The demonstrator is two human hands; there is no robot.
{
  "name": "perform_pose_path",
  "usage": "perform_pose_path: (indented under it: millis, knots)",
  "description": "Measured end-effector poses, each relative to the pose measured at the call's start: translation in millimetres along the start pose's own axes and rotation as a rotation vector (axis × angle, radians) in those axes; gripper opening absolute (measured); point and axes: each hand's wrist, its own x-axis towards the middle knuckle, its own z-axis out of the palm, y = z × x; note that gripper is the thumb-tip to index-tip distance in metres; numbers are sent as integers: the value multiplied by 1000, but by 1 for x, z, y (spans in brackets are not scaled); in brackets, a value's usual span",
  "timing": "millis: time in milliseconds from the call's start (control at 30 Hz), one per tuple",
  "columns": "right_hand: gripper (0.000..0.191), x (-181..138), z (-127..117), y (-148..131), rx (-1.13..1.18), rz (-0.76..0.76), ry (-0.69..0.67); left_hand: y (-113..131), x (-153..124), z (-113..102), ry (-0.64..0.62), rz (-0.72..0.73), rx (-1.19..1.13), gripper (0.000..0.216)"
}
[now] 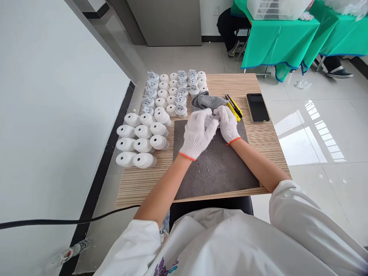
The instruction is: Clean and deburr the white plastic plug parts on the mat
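Observation:
White knitted gloves with orange cuffs cover both hands. My left hand curls its thumb and fingers around one side of a small white plastic part, mostly hidden by the gloves. On the other side, my right hand has its fingers closed at the part's edge. Both hands are over a dark grey mat dusted with fine crumbs. Just beyond them lies a crumpled grey cloth. A yellow and black utility knife rests beside the cloth, close to my right fingers.
Stacks of white round pieces line the table's left side, with several grey-white socket-like parts in rows behind. A black phone lies at the right. Beyond the wooden table stand green-covered tables with people seated there. A black cable runs at left.

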Motion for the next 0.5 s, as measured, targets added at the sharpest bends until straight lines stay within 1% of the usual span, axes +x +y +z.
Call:
perform_pose_path:
  millis: [67,100,133,200,233,300,400,500]
  knots:
    - [60,1,0,0,-4,-39,41,-14,21,14,-51,21,124,53]
    - [59,2,0,0,-4,-48,53,-20,30,21,-120,14,155,59]
    - [57,2,0,0,-2,-48,59,-25,36,26,-177,-7,171,61]
    - [53,3,1,1,0,-26,56,-32,43,32,-225,-47,179,59]
    - [52,3,1,1,-1,-9,50,-34,42,33,-223,-62,169,58]
    - [53,2,2,1,-5,10,54,-37,39,32,-178,-67,108,54]
    - [58,0,3,0,-13,25,63,-40,31,28,-101,-47,-55,49]
    - [57,-1,1,1,-8,59,21,-45,29,28,-60,-52,-156,42]
